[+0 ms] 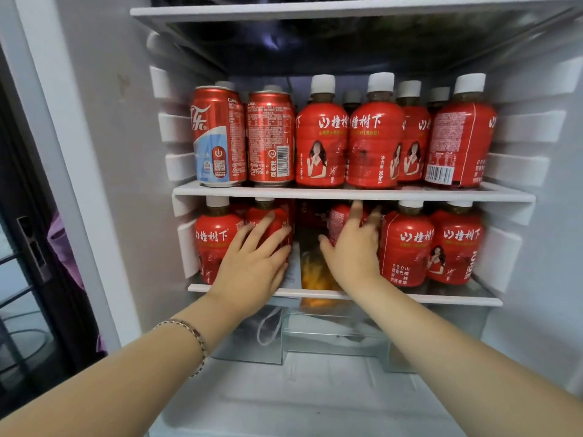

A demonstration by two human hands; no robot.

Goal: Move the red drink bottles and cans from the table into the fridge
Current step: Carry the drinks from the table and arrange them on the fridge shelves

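Fridge [104, 152]: open, 2 shelves packed with red drinks.
Upper shelf [347, 193]: 2 cans [271, 137] at its 9 o'clock end, capped bottles from there to 3 o'clock.
Lower shelf [441, 298]: bottles at both ends, a gap at the middle, an orange bag [314, 272] showing in the gap.
Left hand [252, 263]: at 9 o'clock of the gap, fingers [252, 231] curled over the front of the 2nd bottle [274, 220].
Right hand [353, 250]: at 3 o'clock of the gap, gripping the middle bottle [339, 219], thumb on one side, fingers on the other.
Handling: full bottles, likely weighty and stiff. The glossy sleeve may slip, so hold the body at mid-height, not the cap.
Risk: neighbours touch, so a shove could topple 1.
Bench: not in view.
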